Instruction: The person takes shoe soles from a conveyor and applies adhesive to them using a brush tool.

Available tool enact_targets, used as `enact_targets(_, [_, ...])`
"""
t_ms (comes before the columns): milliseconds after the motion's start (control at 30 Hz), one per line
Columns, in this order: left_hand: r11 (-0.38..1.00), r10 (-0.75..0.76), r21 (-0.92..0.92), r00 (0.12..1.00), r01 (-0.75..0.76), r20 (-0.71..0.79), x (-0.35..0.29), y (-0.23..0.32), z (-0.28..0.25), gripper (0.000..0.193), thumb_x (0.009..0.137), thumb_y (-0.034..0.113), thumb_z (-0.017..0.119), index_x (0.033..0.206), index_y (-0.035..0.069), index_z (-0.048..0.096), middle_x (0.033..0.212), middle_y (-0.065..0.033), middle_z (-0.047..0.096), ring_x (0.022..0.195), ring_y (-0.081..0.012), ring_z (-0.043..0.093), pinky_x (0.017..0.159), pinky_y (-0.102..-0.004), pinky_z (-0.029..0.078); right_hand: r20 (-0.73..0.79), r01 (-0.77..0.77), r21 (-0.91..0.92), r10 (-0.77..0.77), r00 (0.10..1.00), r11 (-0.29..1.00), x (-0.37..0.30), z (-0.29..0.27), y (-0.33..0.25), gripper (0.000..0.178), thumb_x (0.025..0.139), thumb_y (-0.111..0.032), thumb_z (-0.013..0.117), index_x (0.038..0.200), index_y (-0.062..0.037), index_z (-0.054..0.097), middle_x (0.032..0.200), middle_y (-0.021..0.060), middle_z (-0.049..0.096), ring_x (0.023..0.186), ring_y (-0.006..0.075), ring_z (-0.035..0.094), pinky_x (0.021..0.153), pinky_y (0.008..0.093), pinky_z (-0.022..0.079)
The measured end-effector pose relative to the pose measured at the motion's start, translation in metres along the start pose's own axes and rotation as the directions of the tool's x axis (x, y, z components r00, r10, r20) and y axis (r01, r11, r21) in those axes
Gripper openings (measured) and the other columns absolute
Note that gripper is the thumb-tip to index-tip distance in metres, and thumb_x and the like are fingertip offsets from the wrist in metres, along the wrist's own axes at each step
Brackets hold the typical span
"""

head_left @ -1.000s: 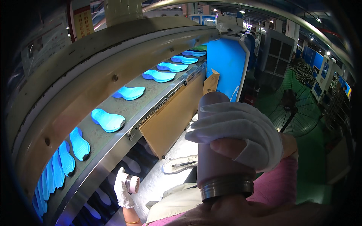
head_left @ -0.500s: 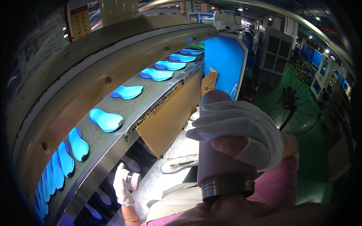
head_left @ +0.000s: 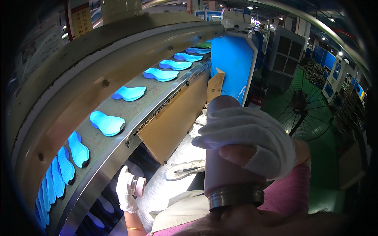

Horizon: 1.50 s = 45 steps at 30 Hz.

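My right hand (head_left: 258,137), in a white glove with the thumb bare, is wrapped round a mauve drinking bottle (head_left: 232,179). The bottle is raised close to the camera and tipped up, its metal neck (head_left: 236,200) pointing down toward me. Lower on the left, my gloved left hand (head_left: 125,192) grips a small pink bottle cap (head_left: 139,187). That hand is beside the conveyor's metal edge, touching nothing else that I can see. Below the cardboard, a pale shoe sole (head_left: 185,170) with a dark pen (head_left: 187,170) on it lies on a white-covered surface (head_left: 157,196).
Blue-lit shoe soles (head_left: 106,124) line the conveyor belt (head_left: 112,108), under a curved beige frame (head_left: 75,102). A cardboard sheet (head_left: 169,129) leans along its side. Ahead stands a blue machine panel (head_left: 232,65); a large floor fan (head_left: 301,106) is to the right.
The surroundings have shifted slightly left in the view. My left hand has turned a little with the cap. The bottle stays raised in my right hand.
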State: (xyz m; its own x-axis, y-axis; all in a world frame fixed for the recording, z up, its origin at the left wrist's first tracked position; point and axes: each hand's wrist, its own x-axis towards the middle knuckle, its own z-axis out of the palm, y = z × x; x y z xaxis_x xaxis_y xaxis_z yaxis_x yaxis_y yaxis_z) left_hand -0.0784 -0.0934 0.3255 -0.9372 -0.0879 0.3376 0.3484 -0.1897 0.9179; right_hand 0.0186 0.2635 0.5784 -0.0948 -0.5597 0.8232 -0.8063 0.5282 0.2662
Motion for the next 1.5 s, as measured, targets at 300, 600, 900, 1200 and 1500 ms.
enact_targets(300, [0.987,0.049,0.147,0.989,-0.069,0.137,0.029,0.066,0.089,0.070,0.092,0.055,0.061,0.136,0.002,0.052,0.149,-0.0126,0.044,0.125,-0.0203,0.051,0.106,-0.0342,0.040,0.411,-0.604,0.717,0.489,0.770,0.347,-0.070,0.020,0.035,0.058,0.070,-0.022,0.086,0.118,-0.0072,0.058,0.103,0.0096,0.068,0.097,0.0266,0.068,0.089,0.0363,0.053])
enact_targets(600, [0.952,0.052,0.258,0.918,-0.164,0.392,0.051,0.099,0.184,0.068,0.091,0.029,0.070,0.147,0.004,0.040,0.132,-0.0109,0.052,0.125,-0.0238,0.050,0.109,-0.0374,0.037,0.365,-0.723,0.473,0.635,0.681,0.504,-0.141,0.107,0.041,0.035,0.074,-0.019,0.077,0.104,-0.0047,0.065,0.089,0.0145,0.068,0.081,0.0321,0.067,0.072,0.0369,0.053])
enact_targets(900, [0.483,0.119,0.493,0.612,-0.724,0.782,0.060,0.082,0.246,0.071,0.077,0.024,0.080,0.138,0.002,0.051,0.109,-0.0192,0.060,0.099,-0.0352,0.058,0.087,-0.0414,0.047,0.327,-0.737,0.470,0.680,0.656,0.486,-0.188,0.157,0.056,0.043,0.072,-0.024,0.079,0.107,-0.0069,0.063,0.093,0.0152,0.068,0.089,0.0360,0.066,0.078,0.0402,0.053])
enact_targets(1200, [0.351,0.019,0.719,0.772,-0.601,0.636,0.069,0.034,0.279,0.070,0.080,0.031,0.078,0.137,0.002,0.050,0.106,-0.0212,0.061,0.095,-0.0377,0.061,0.082,-0.0434,0.051,0.237,-0.832,0.414,0.840,0.489,0.368,-0.221,0.185,0.079,0.036,0.071,-0.019,0.079,0.101,-0.0065,0.064,0.092,0.0135,0.066,0.091,0.0331,0.065,0.082,0.0397,0.051])
enact_targets(1500, [0.465,0.076,0.696,0.809,-0.546,0.583,0.077,-0.023,0.212,0.067,0.084,0.030,0.075,0.135,-0.004,0.050,0.127,-0.0252,0.056,0.117,-0.0411,0.054,0.102,-0.0447,0.044,0.188,-0.896,0.387,0.932,0.309,0.219,-0.328,0.230,0.204,0.084,0.061,-0.016,0.087,0.134,-0.0080,0.046,0.129,0.0083,0.058,0.117,0.0213,0.058,0.099,0.0362,0.048])
